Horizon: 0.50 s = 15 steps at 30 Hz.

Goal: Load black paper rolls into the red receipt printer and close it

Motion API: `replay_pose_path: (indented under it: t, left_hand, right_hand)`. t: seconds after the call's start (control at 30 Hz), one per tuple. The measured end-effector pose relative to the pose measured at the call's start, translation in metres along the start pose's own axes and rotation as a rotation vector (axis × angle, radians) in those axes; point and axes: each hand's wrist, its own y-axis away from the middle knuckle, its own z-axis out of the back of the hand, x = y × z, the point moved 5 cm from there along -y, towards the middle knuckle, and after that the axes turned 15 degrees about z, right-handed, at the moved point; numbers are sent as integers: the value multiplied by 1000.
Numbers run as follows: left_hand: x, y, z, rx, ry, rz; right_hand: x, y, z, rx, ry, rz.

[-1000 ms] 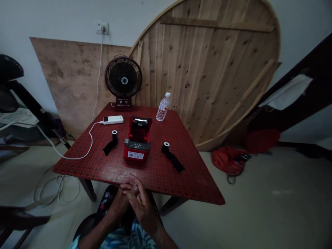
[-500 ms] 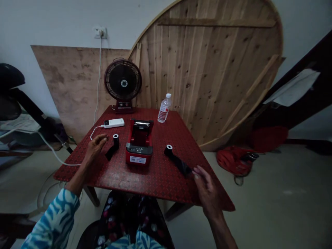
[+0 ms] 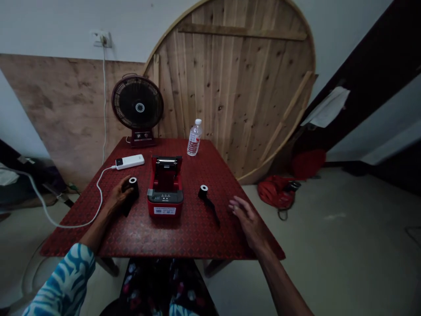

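Note:
My left hand (image 3: pixel 120 193) is at the left black roll (image 3: pixel 135 188), its fingers closed around the near side. That roll stands upright with a white core, and its loose black strip hangs down partly hidden by the hand. To the right of the red printer (image 3: pixel 165 206), whose lid is raised, stands a second black roll (image 3: pixel 202 192) with its strip unrolled toward me. My right hand (image 3: pixel 246 217) hovers by the table's right edge, fingers apart and holding nothing, a short way from that strip.
On the red patterned table (image 3: pixel 187 239) are a white power bank (image 3: pixel 130 161) with a cable, a fan (image 3: pixel 138 107) and a clear water bottle (image 3: pixel 194 139). A round wooden panel (image 3: pixel 237 87) leans behind. A red bag (image 3: pixel 274 192) lies on the floor at right.
My left hand has come right onto the left roll. My right hand has let go of the other strip, which now lies by itself. The view has turned right.

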Motion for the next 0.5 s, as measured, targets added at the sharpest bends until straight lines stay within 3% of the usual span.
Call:
replay_pose_path:
  t: [0.27,0.5]
  left_hand:
    - [8,-9,0,-60,-90,-60]
    - [-2,7,-5,-30,-34,-13]
  right_hand:
    - [-32,-42,-44,94,126,133]
    - [-55,-41,-50,65,158,247]
